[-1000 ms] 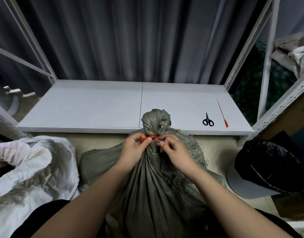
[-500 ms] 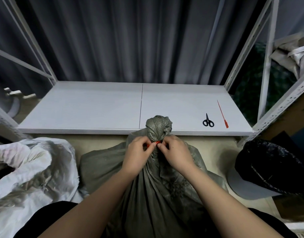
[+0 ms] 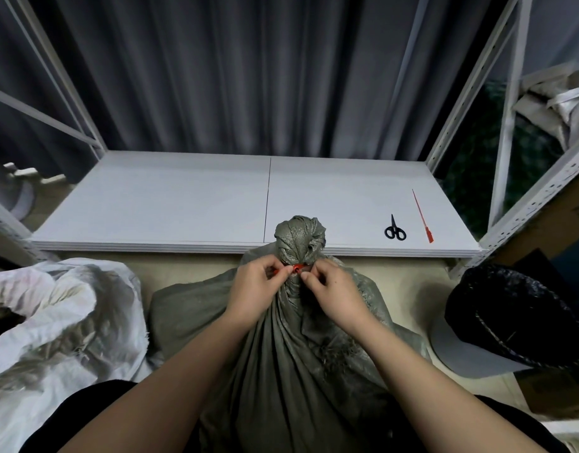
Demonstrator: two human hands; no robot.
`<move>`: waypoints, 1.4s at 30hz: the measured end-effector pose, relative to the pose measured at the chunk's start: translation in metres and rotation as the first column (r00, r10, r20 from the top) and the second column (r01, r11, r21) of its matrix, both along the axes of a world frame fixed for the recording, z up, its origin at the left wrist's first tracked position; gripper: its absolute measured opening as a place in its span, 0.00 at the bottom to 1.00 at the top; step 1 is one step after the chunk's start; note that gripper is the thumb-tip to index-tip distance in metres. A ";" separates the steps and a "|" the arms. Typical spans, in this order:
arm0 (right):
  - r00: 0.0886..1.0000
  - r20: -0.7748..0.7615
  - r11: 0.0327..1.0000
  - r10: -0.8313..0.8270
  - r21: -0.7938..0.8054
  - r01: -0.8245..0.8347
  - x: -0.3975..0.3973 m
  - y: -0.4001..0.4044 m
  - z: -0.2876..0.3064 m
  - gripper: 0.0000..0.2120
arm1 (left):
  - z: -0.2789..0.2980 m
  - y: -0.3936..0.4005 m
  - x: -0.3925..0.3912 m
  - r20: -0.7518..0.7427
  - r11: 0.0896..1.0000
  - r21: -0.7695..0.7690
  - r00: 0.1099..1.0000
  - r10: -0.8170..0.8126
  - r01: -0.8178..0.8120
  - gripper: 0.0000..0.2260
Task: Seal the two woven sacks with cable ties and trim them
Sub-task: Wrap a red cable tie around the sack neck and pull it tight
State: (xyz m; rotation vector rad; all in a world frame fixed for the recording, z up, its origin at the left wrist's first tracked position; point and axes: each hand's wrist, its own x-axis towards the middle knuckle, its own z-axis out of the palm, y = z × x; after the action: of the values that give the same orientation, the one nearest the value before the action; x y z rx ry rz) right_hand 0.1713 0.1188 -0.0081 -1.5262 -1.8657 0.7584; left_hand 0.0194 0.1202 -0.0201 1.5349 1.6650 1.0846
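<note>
A grey-green woven sack (image 3: pixel 291 348) stands between my arms, its gathered neck bunched into a knob above my fingers. A red cable tie (image 3: pixel 297 267) wraps that neck. My left hand (image 3: pixel 257 287) pinches the tie from the left and my right hand (image 3: pixel 332 289) pinches it from the right. Most of the tie is hidden by my fingers. A white woven sack (image 3: pixel 52 322) lies crumpled at the lower left. Black scissors (image 3: pixel 394 229) and a second red cable tie (image 3: pixel 422 215) lie on the white shelf board (image 3: pixel 183 204), right of the sack.
A black bin with a grey base (image 3: pixel 513 318) stands at the right on the floor. White metal rack posts (image 3: pixel 507 125) rise at both sides. A dark curtain (image 3: pixel 249 76) hangs behind the shelf. Pale bags (image 3: pixel 556 103) sit on the right rack.
The sack's bunched top has shrunk and tightened. My hands closed in on the tie at the neck, covering more of it, then spread slightly, showing the red tie between my fingertips.
</note>
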 end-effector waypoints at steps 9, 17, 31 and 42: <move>0.956 -0.228 0.956 -0.183 -0.270 0.118 -0.010 0.011 -0.012 0.15 | 0.021 -0.011 0.011 0.039 0.983 -0.184 0.999 0.034 -0.026 0.09; 0.996 0.066 0.979 -0.052 -0.192 0.063 -0.022 -0.006 -0.008 0.07 | 0.016 -0.013 0.014 0.561 0.826 -0.531 0.810 0.172 0.192 0.08; 0.970 0.176 0.912 -0.165 -0.348 0.219 0.038 0.046 -0.011 0.16 | -0.008 0.023 0.041 0.583 0.872 -0.484 0.768 0.264 0.068 0.07; 0.881 0.276 0.800 -0.383 -0.377 0.466 0.146 0.178 -0.096 0.07 | -0.058 0.085 0.080 0.583 0.861 -0.464 0.660 0.473 -0.207 0.08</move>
State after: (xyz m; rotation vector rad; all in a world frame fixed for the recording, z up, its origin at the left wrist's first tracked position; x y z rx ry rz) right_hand 0.3169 0.2970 -0.1037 -2.2775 -1.4307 0.8715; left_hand 0.0991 0.2051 -0.0781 0.4580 1.5126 1.2468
